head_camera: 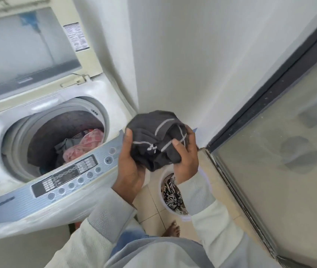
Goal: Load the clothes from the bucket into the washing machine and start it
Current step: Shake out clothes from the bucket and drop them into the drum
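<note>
Both hands, left hand and right hand, grip one bunched dark garment. Left of them, one open washing machine holds clothes; one bucket sits below them.

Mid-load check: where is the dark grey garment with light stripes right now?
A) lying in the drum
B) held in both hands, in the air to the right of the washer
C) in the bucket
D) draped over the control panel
B: the left hand and right hand both grip the dark grey garment in the air, outside the drum and clear of the bucket.
</note>
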A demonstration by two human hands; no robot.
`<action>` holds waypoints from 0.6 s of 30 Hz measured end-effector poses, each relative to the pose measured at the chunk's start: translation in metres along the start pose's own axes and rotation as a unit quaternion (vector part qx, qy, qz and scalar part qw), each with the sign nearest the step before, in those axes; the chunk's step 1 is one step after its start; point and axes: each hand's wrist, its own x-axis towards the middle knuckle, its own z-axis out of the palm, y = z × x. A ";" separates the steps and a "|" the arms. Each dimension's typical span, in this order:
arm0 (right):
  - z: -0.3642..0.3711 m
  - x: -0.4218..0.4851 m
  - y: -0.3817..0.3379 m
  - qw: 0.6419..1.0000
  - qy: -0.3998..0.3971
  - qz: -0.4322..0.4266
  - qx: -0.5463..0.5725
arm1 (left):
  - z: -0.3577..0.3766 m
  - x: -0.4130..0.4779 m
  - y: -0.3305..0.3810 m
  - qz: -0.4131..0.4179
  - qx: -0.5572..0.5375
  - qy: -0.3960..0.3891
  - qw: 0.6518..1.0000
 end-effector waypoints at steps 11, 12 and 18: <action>0.210 0.082 0.102 0.947 -0.052 0.286 -0.140 | -0.156 0.085 0.123 -0.016 -0.054 0.161 0.985; 0.221 0.085 0.113 0.942 -0.059 0.293 -0.152 | -0.170 0.090 0.131 -0.026 -0.055 0.162 0.985; 0.255 0.087 0.147 0.920 -0.056 0.358 -0.149 | -0.227 0.108 0.146 -0.094 -0.105 0.210 0.967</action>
